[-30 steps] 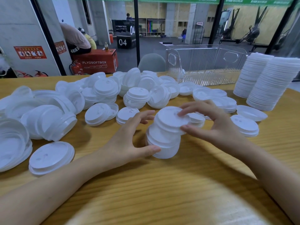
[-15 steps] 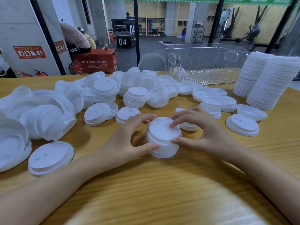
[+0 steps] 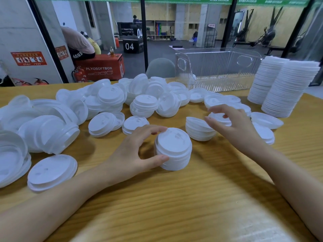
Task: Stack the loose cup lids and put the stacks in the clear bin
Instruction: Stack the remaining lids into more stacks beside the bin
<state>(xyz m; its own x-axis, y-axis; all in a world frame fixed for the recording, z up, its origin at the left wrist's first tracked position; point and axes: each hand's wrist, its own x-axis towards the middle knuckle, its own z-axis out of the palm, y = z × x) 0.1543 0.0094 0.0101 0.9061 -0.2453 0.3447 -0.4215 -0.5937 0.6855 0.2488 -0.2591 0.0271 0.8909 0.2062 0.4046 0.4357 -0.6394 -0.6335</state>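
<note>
Head view: the left hand point(image 3: 132, 154) grips a short stack point(image 3: 174, 147) of white lids that stands on the wooden table point(image 3: 174, 198), at the middle of the picture. The thumb presses the near side of the stack and the fingers curl over its far top edge. The right hand point(image 3: 239, 130) hangs apart from that stack, to its right, with fingers spread wide and loosely bent over a lid point(image 3: 220, 118). Whether the fingertips touch this lid I cannot tell.

Just right of the held stack sits a small pile point(image 3: 197, 130) of lids turned upside down. Loose lids point(image 3: 108, 102) lie in a heap across the left and far side of the table, some nested in short runs, some tipped on edge. The clear bin point(image 3: 216, 70) stands at the far edge, right of centre, well apart from both hands. Two tall stacks point(image 3: 286, 89) of lids stand on the table just right of the bin, leaning slightly.
</note>
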